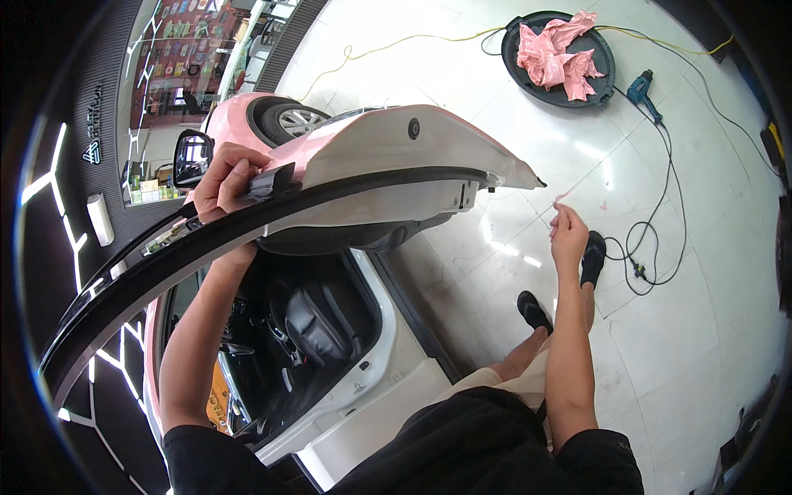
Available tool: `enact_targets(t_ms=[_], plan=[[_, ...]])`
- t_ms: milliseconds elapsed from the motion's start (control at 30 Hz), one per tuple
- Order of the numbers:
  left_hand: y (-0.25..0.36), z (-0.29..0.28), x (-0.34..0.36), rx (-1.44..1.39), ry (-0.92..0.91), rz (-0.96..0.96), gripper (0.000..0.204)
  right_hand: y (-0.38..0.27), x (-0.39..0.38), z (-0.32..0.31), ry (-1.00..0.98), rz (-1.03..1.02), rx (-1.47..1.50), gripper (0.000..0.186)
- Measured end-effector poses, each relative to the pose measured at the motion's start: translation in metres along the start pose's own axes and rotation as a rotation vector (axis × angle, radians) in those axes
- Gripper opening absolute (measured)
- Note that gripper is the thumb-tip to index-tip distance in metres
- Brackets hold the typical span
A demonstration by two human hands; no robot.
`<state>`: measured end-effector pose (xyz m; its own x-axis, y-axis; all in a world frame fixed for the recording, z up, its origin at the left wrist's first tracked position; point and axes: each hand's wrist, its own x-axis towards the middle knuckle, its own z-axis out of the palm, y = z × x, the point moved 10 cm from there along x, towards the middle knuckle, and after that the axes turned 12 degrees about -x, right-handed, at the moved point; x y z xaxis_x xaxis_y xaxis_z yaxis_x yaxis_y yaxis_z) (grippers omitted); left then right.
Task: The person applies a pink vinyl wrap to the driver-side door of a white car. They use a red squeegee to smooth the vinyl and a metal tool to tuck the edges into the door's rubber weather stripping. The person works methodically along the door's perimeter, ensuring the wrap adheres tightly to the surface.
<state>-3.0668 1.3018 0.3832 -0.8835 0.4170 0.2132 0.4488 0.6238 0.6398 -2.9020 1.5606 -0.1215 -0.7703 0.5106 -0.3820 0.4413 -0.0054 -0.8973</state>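
Note:
The open car door [371, 144], pink along its outer face and pale along its inner edge, tilts across the view with a black window frame [148, 280]. My left hand [229, 186] is closed over the top of the door by the window frame, beside a dark trim piece [276, 180] and the side mirror [194, 157]; its forearm comes up behind the frame. My right hand [568, 235], out to the right of the door over the floor, has thumb and finger pinched on a thin pink strip [566, 195].
A black round tub [521, 87] holds crumpled pink film [553, 58]. A teal heat gun [642, 91] and looping cables [639, 268] lie on the tiled floor [685, 346]. The car's front wheel [299, 122], dark seat [322, 326] and door sill [396, 346] are beside me.

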Motion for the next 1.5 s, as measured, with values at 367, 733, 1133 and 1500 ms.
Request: enact_targets(t_ms=[367, 733, 1133, 1500], plan=[[0.012, 0.000, 0.002, 0.027, 0.015, 0.073, 0.028, -0.132, -0.050, 0.003, -0.136, -0.278, -0.254, 0.023], [0.008, -0.001, 0.007, 0.034, 0.022, -0.008, 0.026, -0.461, -0.109, -0.014, -0.413, -1.362, 0.429, 0.022], [0.018, -0.016, -0.004, -0.071, 0.141, -0.058, 0.013, -0.490, -0.102, 0.024, -0.809, -1.292, 0.331, 0.016], [0.043, -0.053, -0.034, 0.120, 0.551, 0.013, 0.009, -0.512, -0.121, 0.038, -1.107, -1.393, 0.209, 0.026]])
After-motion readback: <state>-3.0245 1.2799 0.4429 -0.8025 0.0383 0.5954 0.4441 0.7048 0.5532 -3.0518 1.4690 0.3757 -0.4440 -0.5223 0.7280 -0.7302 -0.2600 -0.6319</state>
